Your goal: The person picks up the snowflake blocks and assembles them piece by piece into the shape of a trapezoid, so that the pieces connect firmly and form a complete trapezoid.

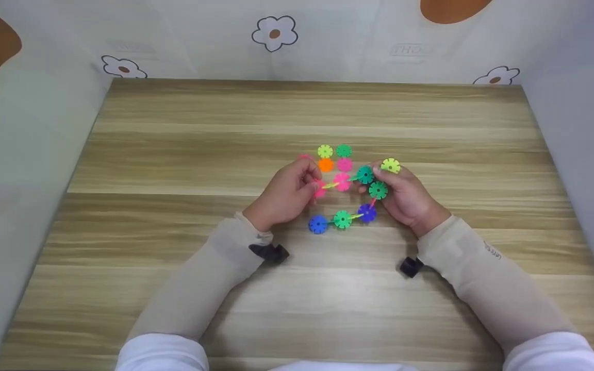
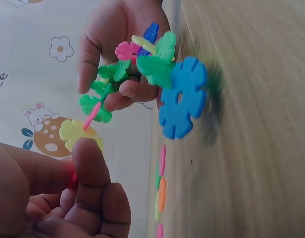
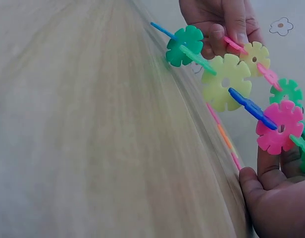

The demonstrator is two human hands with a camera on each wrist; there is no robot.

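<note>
A chain of interlocked plastic snowflake discs (image 1: 342,220) in pink, yellow, green and blue curves between the two hands. My left hand (image 1: 284,196) pinches the pink disc (image 1: 319,188) at one end between thumb and fingers. On the other side my right hand (image 1: 408,198) grips the chain's bend around the green discs (image 1: 365,174). Near the right thumb shows a yellow disc (image 1: 391,165). The chain's other end, a blue disc (image 2: 183,97), hangs free close over the table in the left wrist view. The right fingers are partly hidden behind discs in the right wrist view.
Beyond the chain, loose discs lie flat on the wooden table (image 1: 199,154): yellow (image 1: 325,151), green (image 1: 344,150), orange (image 1: 325,165) and pink (image 1: 344,165). Another pink disc (image 1: 304,156) is partly behind the left hand. Patterned walls (image 1: 199,41) border the table.
</note>
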